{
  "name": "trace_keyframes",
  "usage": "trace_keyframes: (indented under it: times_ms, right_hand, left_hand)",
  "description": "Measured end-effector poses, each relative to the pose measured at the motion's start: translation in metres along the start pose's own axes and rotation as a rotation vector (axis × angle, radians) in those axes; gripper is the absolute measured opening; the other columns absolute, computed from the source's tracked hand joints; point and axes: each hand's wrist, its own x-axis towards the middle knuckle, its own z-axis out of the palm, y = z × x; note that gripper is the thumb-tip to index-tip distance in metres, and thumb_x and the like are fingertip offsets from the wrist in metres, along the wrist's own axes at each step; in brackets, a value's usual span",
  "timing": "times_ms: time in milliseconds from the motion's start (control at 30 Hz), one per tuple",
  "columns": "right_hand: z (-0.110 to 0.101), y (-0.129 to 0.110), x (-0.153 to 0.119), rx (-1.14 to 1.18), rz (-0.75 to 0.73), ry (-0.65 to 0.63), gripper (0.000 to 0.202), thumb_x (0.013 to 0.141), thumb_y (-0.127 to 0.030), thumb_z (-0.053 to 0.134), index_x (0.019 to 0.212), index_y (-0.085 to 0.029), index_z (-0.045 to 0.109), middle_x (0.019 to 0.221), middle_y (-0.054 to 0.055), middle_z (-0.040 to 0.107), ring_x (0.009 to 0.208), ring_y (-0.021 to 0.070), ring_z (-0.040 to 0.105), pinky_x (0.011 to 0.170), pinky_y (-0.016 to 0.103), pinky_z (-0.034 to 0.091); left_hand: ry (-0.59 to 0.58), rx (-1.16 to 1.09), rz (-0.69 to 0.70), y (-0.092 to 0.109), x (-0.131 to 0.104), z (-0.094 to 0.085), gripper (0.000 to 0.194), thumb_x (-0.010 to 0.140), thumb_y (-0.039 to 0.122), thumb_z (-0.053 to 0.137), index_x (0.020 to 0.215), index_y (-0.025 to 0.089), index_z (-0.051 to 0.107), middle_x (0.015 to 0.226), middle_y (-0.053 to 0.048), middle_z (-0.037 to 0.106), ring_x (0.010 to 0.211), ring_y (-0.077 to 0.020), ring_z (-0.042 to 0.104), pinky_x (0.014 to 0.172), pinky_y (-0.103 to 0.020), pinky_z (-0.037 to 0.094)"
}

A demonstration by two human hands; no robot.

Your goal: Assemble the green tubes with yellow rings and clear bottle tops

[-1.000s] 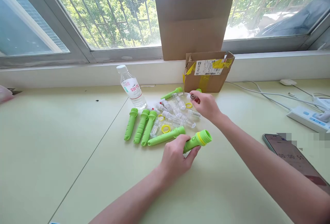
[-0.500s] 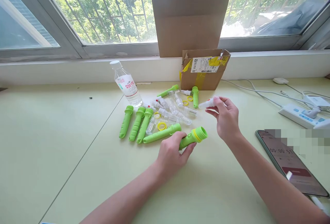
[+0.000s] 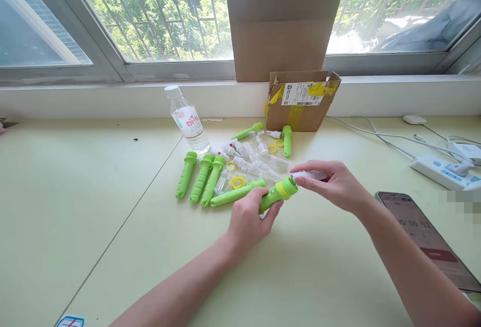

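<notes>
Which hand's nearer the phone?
Right. The right hand is to the phone's left, holding a clear tube; the left hand is farther left, gripping a green tube. Phone lies at far right.

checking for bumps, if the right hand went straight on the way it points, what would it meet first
Probably the mouth of the yellow-ringed green plastic tube in the left hand, just ahead of the right hand, though depth is unclear.

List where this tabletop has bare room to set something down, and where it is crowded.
Bare: the wide stretch left of the water bottle and green tubes, apart from a dark speck; the front, between left forearm and right forearm.
Crowded: the middle, with clear tubes and yellow rings; the right, with power strip and phone.
</notes>
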Motion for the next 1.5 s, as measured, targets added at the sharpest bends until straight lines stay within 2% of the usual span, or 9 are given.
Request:
trace_keyframes:
  times_ms: [133, 233, 567, 733, 900, 1000, 1167, 1333, 1500]
  right_hand:
    - [0.010, -0.003, -0.004, -0.248, -0.170, 0.027, 0.035, 0.090, -0.043, 0.048, 0.082, -0.019, 0.072, 0.066, 0.003, 0.060, 0.056, 0.0128, 0.048, 0.051, 0.026, 0.038]
    - [0.024, -0.003, -0.005, -0.279, -0.217, 0.083, 0.041, 0.092, -0.044, 0.044, 0.123, -0.022, 0.059, 0.092, 0.008, 0.061, 0.067, 0.0157, 0.054, 0.059, 0.029, 0.045]
    - [0.029, 0.006, 0.008, 0.536, -0.067, 0.249, 0.057, 0.093, -0.054, 0.016, 0.131, -0.025, 0.046, 0.102, 0.007, 0.063, 0.040, 0.0079, 0.034, 0.034, 0.025, 0.031]
    - [0.039, 0.043, 0.019, -0.024, -0.103, 0.473, 0.031, 0.086, -0.036, 0.048, 0.111, -0.023, 0.062, 0.103, 0.008, 0.062, 0.075, 0.0187, 0.059, 0.061, 0.033, 0.051]
    - [0.052, 0.079, 0.030, -0.528, -0.204, 0.271, 0.039, 0.077, -0.023, 0.056, 0.115, -0.025, 0.065, 0.131, 0.009, 0.053, 0.124, 0.0316, 0.042, 0.102, 0.050, 0.036]
    - [0.054, 0.085, 0.031, -0.643, -0.207, 0.195, 0.040, 0.076, -0.023, 0.057, 0.116, -0.026, 0.065, 0.131, 0.008, 0.054, 0.124, 0.0318, 0.042, 0.105, 0.053, 0.027]
    - [0.051, 0.082, 0.029, -0.669, -0.253, 0.245, 0.040, 0.080, -0.019, 0.053, 0.118, -0.022, 0.064, 0.103, 0.010, 0.064, 0.104, 0.0274, 0.054, 0.093, 0.042, 0.038]
    - [0.048, 0.071, 0.026, -0.494, -0.336, 0.580, 0.024, 0.083, -0.026, 0.054, 0.105, -0.018, 0.061, 0.088, 0.008, 0.065, 0.080, 0.0219, 0.058, 0.078, 0.037, 0.045]
    - [0.039, 0.065, 0.027, 0.109, -0.061, 0.951, 0.020, 0.088, -0.041, 0.045, 0.089, -0.022, 0.050, 0.076, 0.001, 0.056, 0.068, 0.0168, 0.056, 0.064, 0.032, 0.048]
  left_hand:
    - [-0.039, 0.052, 0.061, -0.003, -0.003, 0.002, 0.016, 0.085, 0.032, 0.059, 0.088, 0.016, 0.054, 0.069, 0.000, 0.059, 0.057, -0.0116, 0.051, 0.052, -0.023, 0.037]
    - [-0.054, 0.082, 0.057, -0.006, -0.005, 0.000, 0.014, 0.086, 0.030, 0.058, 0.087, 0.016, 0.054, 0.068, 0.000, 0.058, 0.056, -0.0116, 0.051, 0.052, -0.023, 0.036]
    - [-0.063, -0.010, -0.019, 0.003, -0.001, 0.000, 0.015, 0.089, 0.031, 0.054, 0.090, 0.016, 0.052, 0.065, 0.002, 0.055, 0.050, -0.0097, 0.045, 0.048, -0.022, 0.032]
    - [-0.044, -0.064, -0.049, 0.001, -0.001, -0.002, 0.013, 0.090, 0.030, 0.051, 0.091, 0.017, 0.051, 0.066, 0.002, 0.053, 0.052, -0.0095, 0.044, 0.050, -0.021, 0.034]
    - [-0.034, -0.072, -0.042, -0.001, -0.001, -0.001, 0.013, 0.090, 0.030, 0.051, 0.091, 0.018, 0.050, 0.066, 0.003, 0.051, 0.052, -0.0095, 0.043, 0.050, -0.021, 0.034]
    - [-0.036, -0.070, -0.039, -0.001, -0.002, 0.000, 0.013, 0.089, 0.030, 0.052, 0.091, 0.018, 0.049, 0.066, 0.003, 0.051, 0.052, -0.0093, 0.043, 0.050, -0.021, 0.034]
    - [-0.034, -0.073, -0.048, 0.000, -0.001, 0.000, 0.013, 0.089, 0.030, 0.052, 0.091, 0.018, 0.050, 0.066, 0.003, 0.052, 0.051, -0.0092, 0.044, 0.048, -0.021, 0.032]
    - [-0.046, -0.052, -0.075, 0.000, -0.001, -0.001, 0.014, 0.089, 0.032, 0.051, 0.091, 0.018, 0.050, 0.065, 0.003, 0.052, 0.050, -0.0092, 0.043, 0.048, -0.021, 0.033]
    - [-0.056, -0.037, -0.086, 0.001, 0.000, -0.001, 0.016, 0.089, 0.034, 0.051, 0.091, 0.018, 0.053, 0.066, 0.002, 0.055, 0.050, -0.0096, 0.047, 0.048, -0.022, 0.033]
